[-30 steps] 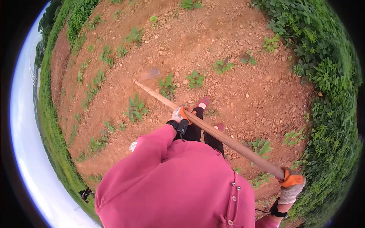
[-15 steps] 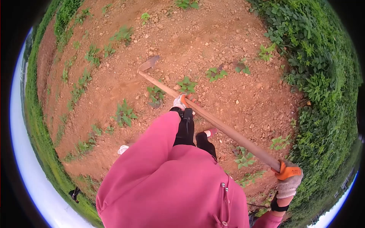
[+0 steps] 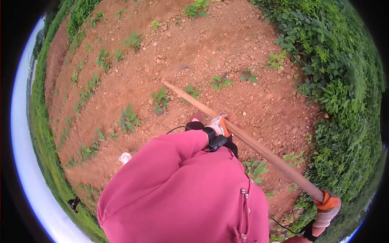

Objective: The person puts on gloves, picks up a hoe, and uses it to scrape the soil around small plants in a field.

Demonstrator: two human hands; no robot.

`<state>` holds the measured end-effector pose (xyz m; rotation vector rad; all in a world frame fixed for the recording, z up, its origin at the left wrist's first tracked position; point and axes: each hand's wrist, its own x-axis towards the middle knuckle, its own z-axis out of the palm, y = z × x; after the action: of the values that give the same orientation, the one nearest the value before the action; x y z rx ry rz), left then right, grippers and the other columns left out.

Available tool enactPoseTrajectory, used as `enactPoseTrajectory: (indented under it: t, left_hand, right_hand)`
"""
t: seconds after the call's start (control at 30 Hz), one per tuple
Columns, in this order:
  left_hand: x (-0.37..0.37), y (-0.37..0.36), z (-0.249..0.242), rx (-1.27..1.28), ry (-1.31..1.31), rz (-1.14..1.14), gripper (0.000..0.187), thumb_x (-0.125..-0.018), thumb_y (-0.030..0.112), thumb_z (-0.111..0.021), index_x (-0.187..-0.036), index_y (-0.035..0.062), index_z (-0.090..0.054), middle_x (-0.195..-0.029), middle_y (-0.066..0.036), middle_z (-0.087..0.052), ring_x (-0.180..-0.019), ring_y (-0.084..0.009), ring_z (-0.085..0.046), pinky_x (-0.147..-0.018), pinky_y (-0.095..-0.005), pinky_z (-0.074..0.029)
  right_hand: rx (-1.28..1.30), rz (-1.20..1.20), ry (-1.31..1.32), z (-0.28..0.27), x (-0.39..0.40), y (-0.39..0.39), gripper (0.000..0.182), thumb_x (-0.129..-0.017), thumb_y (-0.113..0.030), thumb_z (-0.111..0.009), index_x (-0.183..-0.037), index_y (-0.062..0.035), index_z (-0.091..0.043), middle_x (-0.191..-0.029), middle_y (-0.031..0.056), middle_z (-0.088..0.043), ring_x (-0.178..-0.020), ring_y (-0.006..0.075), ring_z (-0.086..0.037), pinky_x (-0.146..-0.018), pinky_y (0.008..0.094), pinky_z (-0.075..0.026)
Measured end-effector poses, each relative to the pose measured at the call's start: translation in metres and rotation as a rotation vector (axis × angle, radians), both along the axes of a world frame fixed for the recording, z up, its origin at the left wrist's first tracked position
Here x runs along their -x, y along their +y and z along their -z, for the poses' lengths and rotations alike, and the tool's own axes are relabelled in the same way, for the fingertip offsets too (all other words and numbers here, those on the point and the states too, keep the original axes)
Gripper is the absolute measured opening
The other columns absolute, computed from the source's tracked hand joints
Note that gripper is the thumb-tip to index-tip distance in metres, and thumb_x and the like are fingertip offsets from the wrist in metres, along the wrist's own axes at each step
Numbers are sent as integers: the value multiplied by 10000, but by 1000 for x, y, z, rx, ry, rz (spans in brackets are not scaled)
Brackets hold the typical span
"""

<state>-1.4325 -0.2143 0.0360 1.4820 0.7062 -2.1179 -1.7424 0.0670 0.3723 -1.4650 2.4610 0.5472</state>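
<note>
A long wooden-handled hoe (image 3: 259,149) crosses the view from upper left to lower right. Its blade (image 3: 175,72) is blurred over the red soil near a small green plant (image 3: 191,91). My left hand (image 3: 221,124), in a grey and orange glove with a black wrist strap, grips the handle near its middle. My right hand (image 3: 326,209), gloved the same way, grips the handle's end at the lower right. My pink sleeve and hood (image 3: 182,190) fill the lower middle and hide my legs.
Rows of small green seedlings (image 3: 129,118) stand in stony red earth. Dense green vines (image 3: 340,93) border the plot on the right. A grassy bank (image 3: 44,133) runs along the left. A white object (image 3: 125,157) lies on the soil by my left side.
The hoe's blade has swung to the right and nearer to me. My left hand has drawn back toward my body, and my right hand has dropped lower right.
</note>
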Motion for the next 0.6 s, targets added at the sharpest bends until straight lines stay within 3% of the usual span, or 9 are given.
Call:
enactPoseTrajectory:
  t: [0.1,0.17,0.2,0.27,0.33,0.4,0.43,0.53,0.6]
  left_hand:
    - [20,43,64,-99,16,62,229,-821,194,-453,-1047,158,-435,-1020,-48,-556,-946,-309,-525,-824,-507,-404]
    - [7,65,121,822,-8,858,256,-805,176,-471,-1046,103,-427,-1049,-59,-540,-958,-316,-521,-821,-475,-428]
    - [9,60,115,819,-13,870,256,-805,176,-471,-1046,103,-427,-1049,-59,-540,-958,-316,-521,-821,-475,-428]
    - [25,25,83,539,-175,629,278,-795,181,-482,-1060,124,-423,-1057,-80,-530,-961,-297,-524,-779,-487,-447]
    - [45,1,35,408,-254,212,294,-802,153,-475,-1086,124,-402,-1015,-101,-525,-926,-266,-537,-721,-487,-473]
    - [48,-14,29,470,-247,88,298,-815,118,-453,-1105,146,-390,-961,-114,-516,-866,-244,-548,-682,-478,-498]
    - [46,-22,58,526,-224,14,292,-823,101,-447,-1105,154,-394,-933,-120,-507,-819,-251,-553,-672,-467,-516]
    - [67,-34,46,479,-229,131,285,-830,104,-442,-1109,128,-387,-970,-130,-483,-812,-248,-555,-662,-461,-526]
    - [85,-22,72,424,-175,187,286,-830,74,-435,-1108,114,-383,-977,-132,-470,-820,-267,-550,-665,-476,-523]
  right_hand:
    - [-59,74,-3,27,45,68,388,-455,-308,-731,-773,-124,-605,-658,89,-592,-618,278,-573,-591,348,-454]
    - [-196,68,4,60,62,106,406,-425,-334,-722,-755,-128,-605,-608,96,-578,-584,290,-568,-564,355,-454]
    - [-111,15,-48,80,63,119,409,-427,-352,-703,-758,-130,-609,-592,106,-572,-563,298,-565,-544,351,-455]
    - [-110,138,-33,106,38,106,425,-445,-379,-684,-787,-136,-614,-608,116,-577,-567,301,-568,-544,353,-455]
    - [-126,200,-111,132,27,106,432,-500,-414,-671,-829,-140,-612,-637,117,-593,-589,298,-580,-559,362,-459]
    - [-155,223,-164,149,11,97,419,-529,-423,-664,-834,-140,-611,-650,117,-599,-599,297,-586,-565,366,-461]
    - [-179,240,-206,154,6,93,407,-559,-432,-656,-839,-141,-609,-663,117,-606,-609,295,-591,-571,370,-463]
    - [-256,253,-203,163,-2,94,411,-579,-450,-646,-852,-145,-609,-671,118,-610,-615,297,-596,-583,369,-469]
    - [-246,338,-213,150,4,106,413,-552,-439,-657,-828,-135,-615,-669,125,-606,-614,295,-595,-587,363,-468]
